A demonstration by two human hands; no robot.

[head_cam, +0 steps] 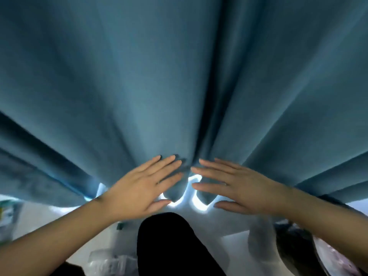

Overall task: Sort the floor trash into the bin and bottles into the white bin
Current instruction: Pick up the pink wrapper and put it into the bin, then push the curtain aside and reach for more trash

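Note:
Both my hands are held out flat in front of a blue-grey curtain [139,86], fingers straight and spread. My left hand [143,186] and my right hand [235,188] point toward each other near the curtain's lower hem and hold nothing. On the pale floor at the bottom left lies crumpled clear plastic [107,261], blurred. A bin lined with a dark bag [298,248] shows at the lower right, partly behind my right forearm. No bottle can be made out.
The curtain fills most of the view, with bright light under its hem [197,202]. My dark trouser leg [171,246] rises in the bottom centre. A blurred greenish object [8,216] stands at the left edge.

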